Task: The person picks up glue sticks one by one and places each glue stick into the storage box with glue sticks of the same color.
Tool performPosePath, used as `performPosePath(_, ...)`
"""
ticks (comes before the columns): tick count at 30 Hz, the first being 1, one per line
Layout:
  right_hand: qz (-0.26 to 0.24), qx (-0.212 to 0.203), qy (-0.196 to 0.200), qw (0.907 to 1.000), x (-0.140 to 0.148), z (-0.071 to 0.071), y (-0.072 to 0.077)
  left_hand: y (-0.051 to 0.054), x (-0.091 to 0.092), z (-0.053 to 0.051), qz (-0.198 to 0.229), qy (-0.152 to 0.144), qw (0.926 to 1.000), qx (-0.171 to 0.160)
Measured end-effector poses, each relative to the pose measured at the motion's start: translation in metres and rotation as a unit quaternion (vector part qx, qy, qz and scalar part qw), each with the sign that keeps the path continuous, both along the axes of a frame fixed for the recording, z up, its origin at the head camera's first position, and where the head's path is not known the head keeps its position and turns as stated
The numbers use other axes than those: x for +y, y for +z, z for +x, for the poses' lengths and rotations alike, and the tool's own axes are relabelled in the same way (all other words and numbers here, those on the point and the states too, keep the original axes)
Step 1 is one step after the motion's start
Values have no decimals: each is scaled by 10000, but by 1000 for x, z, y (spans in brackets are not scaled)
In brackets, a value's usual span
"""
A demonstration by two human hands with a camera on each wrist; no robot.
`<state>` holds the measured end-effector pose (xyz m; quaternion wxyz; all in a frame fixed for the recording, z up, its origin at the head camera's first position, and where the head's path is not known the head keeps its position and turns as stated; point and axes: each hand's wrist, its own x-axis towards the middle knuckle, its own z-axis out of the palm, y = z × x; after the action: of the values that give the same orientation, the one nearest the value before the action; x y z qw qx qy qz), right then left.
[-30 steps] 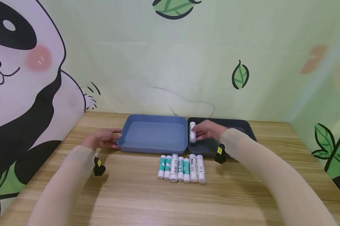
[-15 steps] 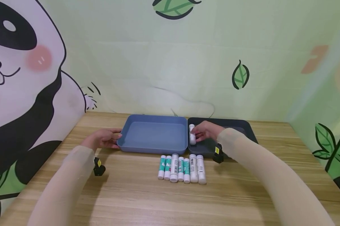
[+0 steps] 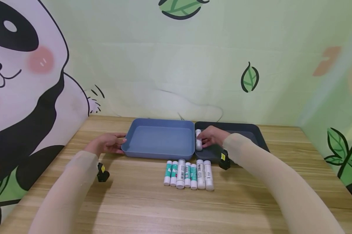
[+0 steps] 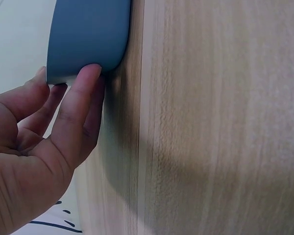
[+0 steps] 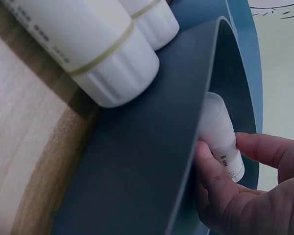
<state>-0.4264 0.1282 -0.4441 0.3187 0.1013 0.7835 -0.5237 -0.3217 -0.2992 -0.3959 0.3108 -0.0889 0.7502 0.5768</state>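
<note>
My left hand (image 3: pixel 110 143) touches the left end of a blue-grey tray (image 3: pixel 127 152); in the left wrist view, its fingertips (image 4: pixel 90 73) press the outer wall near the corner. My right hand (image 3: pixel 213 136) reaches into the black tray (image 3: pixel 259 139) and pinches a white glue stick (image 5: pixel 223 142) between thumb and fingers. That stick lies lengthwise along the tray's left wall. In front of the trays, several glue sticks lie side by side in a row, including a green-and-white glue stick (image 3: pixel 167 173) at the left end and a larger white glue stick (image 3: pixel 208 175) at the right end.
Both trays stand side by side on the wooden table (image 3: pixel 135 204), close to the back wall (image 3: pixel 164 65) with its panda and leaf pictures. The row of glue sticks lies just before the trays' front walls. A black wrist camera (image 3: pixel 224 160) hangs beneath the right wrist.
My right hand has moved slightly toward me and down in the black tray, carrying the white glue stick with it. The left hand and the row of glue sticks keep their places.
</note>
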Motion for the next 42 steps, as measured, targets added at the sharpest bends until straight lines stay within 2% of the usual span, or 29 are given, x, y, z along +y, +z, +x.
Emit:
performPosePath(2,176,101,-27,9998,-8,24,24,0,0,0,10,-4,10000,7)
performPosePath(4,364,200,-92,9991,-15,44,42,1,1,0,6,-7,10000,14)
performPosePath(7,411,257,-135,9987,-18,56,54,2,1,0,4,-16,10000,22)
performPosePath(20,141,125,-185,9997,-11,66,58,1,1,2,79,-17,10000,-5)
performPosePath(26,-13,44,-21,10000,-5,70,61,1,-1,2,42,-120,9999,61)
performPosePath(29,-168,126,136,9997,1,72,69,0,0,2,65,-119,9999,85)
performPosePath(34,-518,270,538,9968,14,79,89,-1,2,3,89,-161,9998,101)
performPosePath(42,-886,359,1033,9900,28,99,117,0,1,3,32,-143,9999,93)
